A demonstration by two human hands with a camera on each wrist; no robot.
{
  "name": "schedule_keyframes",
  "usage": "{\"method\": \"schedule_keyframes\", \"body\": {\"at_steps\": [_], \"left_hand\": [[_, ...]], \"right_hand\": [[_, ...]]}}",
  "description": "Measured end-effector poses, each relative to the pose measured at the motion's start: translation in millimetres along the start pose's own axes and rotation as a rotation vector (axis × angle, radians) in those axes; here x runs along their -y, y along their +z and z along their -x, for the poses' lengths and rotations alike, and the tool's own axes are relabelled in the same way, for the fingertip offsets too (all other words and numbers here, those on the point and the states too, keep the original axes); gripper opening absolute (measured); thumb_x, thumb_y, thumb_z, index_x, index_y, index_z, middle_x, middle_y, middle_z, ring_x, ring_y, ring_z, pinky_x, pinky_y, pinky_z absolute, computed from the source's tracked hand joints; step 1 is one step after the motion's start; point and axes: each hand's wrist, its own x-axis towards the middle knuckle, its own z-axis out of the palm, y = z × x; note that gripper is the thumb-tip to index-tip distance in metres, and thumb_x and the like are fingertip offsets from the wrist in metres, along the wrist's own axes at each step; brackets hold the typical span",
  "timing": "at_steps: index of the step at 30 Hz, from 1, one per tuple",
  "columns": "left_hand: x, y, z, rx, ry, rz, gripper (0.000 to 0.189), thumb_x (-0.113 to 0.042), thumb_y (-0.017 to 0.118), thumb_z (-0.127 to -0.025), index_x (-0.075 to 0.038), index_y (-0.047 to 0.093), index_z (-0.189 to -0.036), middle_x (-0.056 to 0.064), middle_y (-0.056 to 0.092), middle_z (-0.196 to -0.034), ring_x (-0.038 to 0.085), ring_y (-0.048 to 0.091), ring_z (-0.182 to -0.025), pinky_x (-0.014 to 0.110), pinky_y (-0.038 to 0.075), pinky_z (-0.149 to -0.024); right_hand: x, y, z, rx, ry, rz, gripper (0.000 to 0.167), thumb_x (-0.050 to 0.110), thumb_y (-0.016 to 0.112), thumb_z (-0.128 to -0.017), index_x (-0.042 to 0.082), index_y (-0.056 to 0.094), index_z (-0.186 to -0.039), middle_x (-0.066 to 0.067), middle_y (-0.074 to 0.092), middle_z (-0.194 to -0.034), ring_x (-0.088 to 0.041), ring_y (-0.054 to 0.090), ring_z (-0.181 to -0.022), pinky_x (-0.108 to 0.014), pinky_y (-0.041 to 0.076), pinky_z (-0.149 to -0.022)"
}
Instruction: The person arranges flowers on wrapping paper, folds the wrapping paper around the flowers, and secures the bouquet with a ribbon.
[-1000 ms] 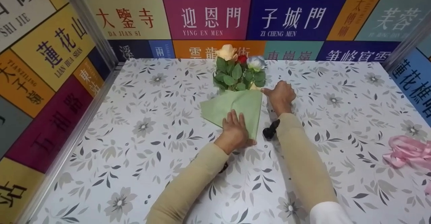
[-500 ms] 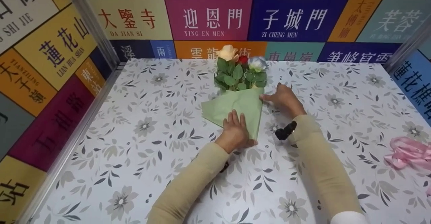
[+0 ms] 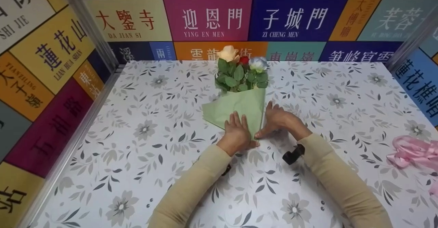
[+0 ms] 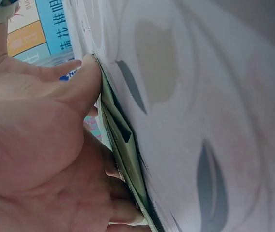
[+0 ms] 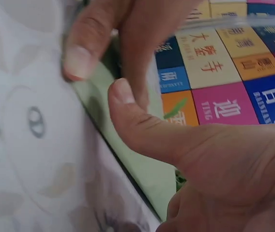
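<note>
Green paper [image 3: 236,101] is laid across the middle of the counter [image 3: 164,187], toward the back; broad stretches of the floral-printed surface are seen at either side and in front, bordered at left, back and right by walls of coloured signs [image 3: 205,19]; leafy flowers [image 3: 238,74] are seen beyond the paper's upper edge, their heads at the counter's far edge; pink ribbon [image 3: 415,152] is set well apart at right; the left hand [image 3: 237,132] is rested on the paper's lower part, fingers straight; the right hand [image 3: 276,118] is held relaxed, unclenched, beside the paper's right edge, thumb near the lower tip.
</note>
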Motion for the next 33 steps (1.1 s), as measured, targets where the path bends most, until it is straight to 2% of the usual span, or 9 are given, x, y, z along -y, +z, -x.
{"method": "schedule_keyframes", "body": {"at_steps": [5, 13, 20, 23, 27, 30, 33], "left_hand": [[-3.1, -0.7, 0.8, -0.009, -0.008, -0.018, 0.107, -0.075, 0.047, -0.090, -0.005, 0.009, -0.161, 0.021, 0.008, -0.168, 0.030, 0.012, -0.157, 0.041, 0.024, -0.125], [-3.7, -1.5, -2.3, 0.020, -0.024, -0.014, 0.107, -0.076, 0.045, -0.090, -0.006, 0.005, -0.161, 0.021, 0.004, -0.168, 0.031, 0.008, -0.158, 0.042, 0.022, -0.126], [-3.5, -4.3, -2.3, 0.034, -0.034, -0.001, 0.107, -0.075, 0.048, -0.090, -0.008, 0.005, -0.161, 0.019, 0.003, -0.169, 0.029, 0.007, -0.158, 0.042, 0.022, -0.126], [-3.6, -6.0, -2.6, 0.050, -0.051, -0.006, 0.107, -0.075, 0.047, -0.090, -0.010, 0.004, -0.162, 0.017, 0.001, -0.169, 0.027, 0.006, -0.158, 0.042, 0.022, -0.126], [-5.2, -5.7, -1.6, 0.059, -0.065, -0.020, 0.107, -0.077, 0.047, -0.089, -0.013, 0.003, -0.162, 0.014, 0.001, -0.170, 0.024, 0.006, -0.158, 0.043, 0.022, -0.126], [-5.3, -4.7, -1.0, 0.046, -0.061, -0.012, 0.107, -0.077, 0.047, -0.088, -0.014, 0.004, -0.162, 0.014, 0.003, -0.170, 0.024, 0.008, -0.158, 0.045, 0.022, -0.125], [-4.2, -4.1, -0.9, 0.026, -0.054, -0.001, 0.107, -0.077, 0.048, -0.088, -0.013, 0.006, -0.162, 0.015, 0.004, -0.169, 0.025, 0.009, -0.158, 0.046, 0.023, -0.125]], "right_hand": [[7, 6, 4.4, -0.058, 0.012, 0.023, 0.140, 0.052, 0.084, -0.074, -0.024, -0.008, -0.147, -0.053, 0.000, -0.151, -0.066, 0.006, -0.144, -0.065, 0.018, -0.120], [6, 7, 4.7, -0.031, -0.025, 0.096, 0.137, 0.054, 0.081, -0.075, -0.025, -0.005, -0.147, -0.053, 0.005, -0.150, -0.066, 0.011, -0.143, -0.063, 0.019, -0.121], [6, 5, -1.9, -0.020, 0.095, 0.027, 0.146, 0.060, 0.085, -0.069, -0.020, -0.008, -0.149, -0.047, -0.005, -0.155, -0.060, 0.001, -0.147, -0.079, 0.019, -0.110], [3, 2, -7.9, -0.003, 0.117, -0.018, 0.149, 0.060, 0.085, -0.069, -0.020, -0.011, -0.149, -0.046, -0.010, -0.155, -0.059, -0.004, -0.148, -0.074, 0.014, -0.116], [-2, -3, -18.5, -0.023, 0.134, -0.031, 0.149, 0.058, 0.087, -0.068, -0.023, -0.011, -0.147, -0.047, -0.010, -0.155, -0.057, -0.003, -0.149, -0.066, 0.012, -0.121], [-4, -7, -26.3, -0.038, 0.145, -0.028, 0.148, 0.056, 0.087, -0.068, -0.024, -0.010, -0.147, -0.047, -0.007, -0.155, -0.057, -0.001, -0.150, -0.063, 0.013, -0.122], [-6, -11, -32.6, -0.026, 0.169, -0.079, 0.146, 0.054, 0.086, -0.071, -0.022, -0.013, -0.147, -0.045, -0.012, -0.156, -0.055, -0.006, -0.150, -0.061, 0.009, -0.124]]}}
